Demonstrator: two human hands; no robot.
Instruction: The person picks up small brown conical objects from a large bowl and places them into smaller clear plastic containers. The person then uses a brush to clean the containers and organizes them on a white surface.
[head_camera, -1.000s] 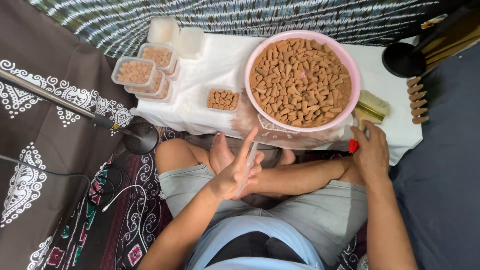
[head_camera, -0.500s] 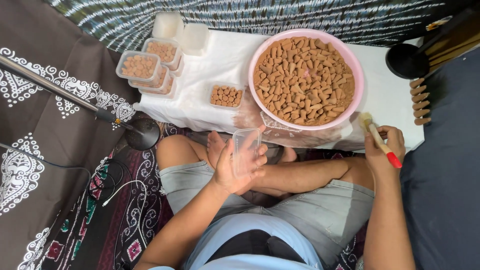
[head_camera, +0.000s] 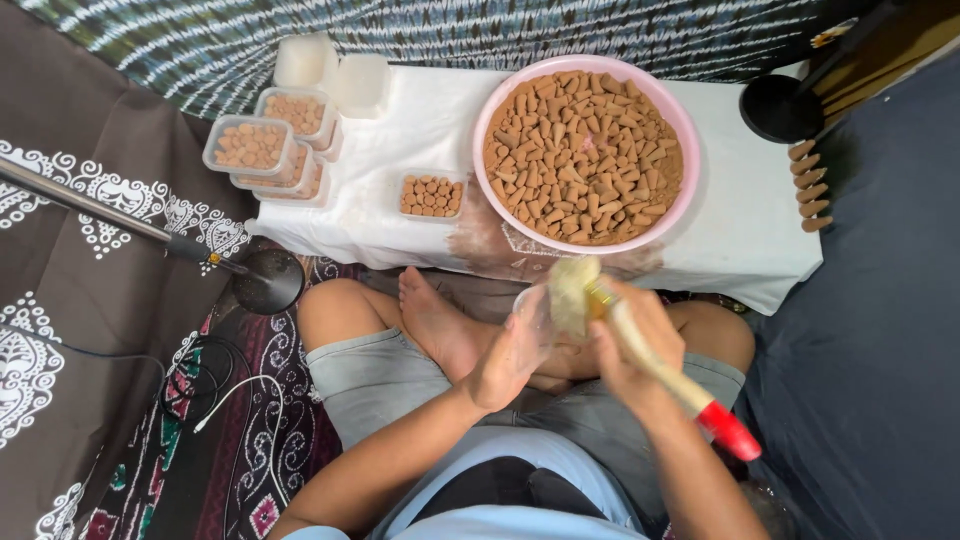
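Over the lap, the right hand has its grip closed around a brush, bristles against a clear tub clasped in the left hand, and beyond them on the white worktop sits a pink bowl of cones beside small filled tubs.

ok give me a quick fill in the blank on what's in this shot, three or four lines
1. The right hand holds a brush whose handle ends in a ____ tip.
2. The big bowl full of brown cones is ____ in colour.
3. The left hand holds a small clear ____.
4. The bowl rests on a ____ cloth.

Missing words: red; pink; container; white
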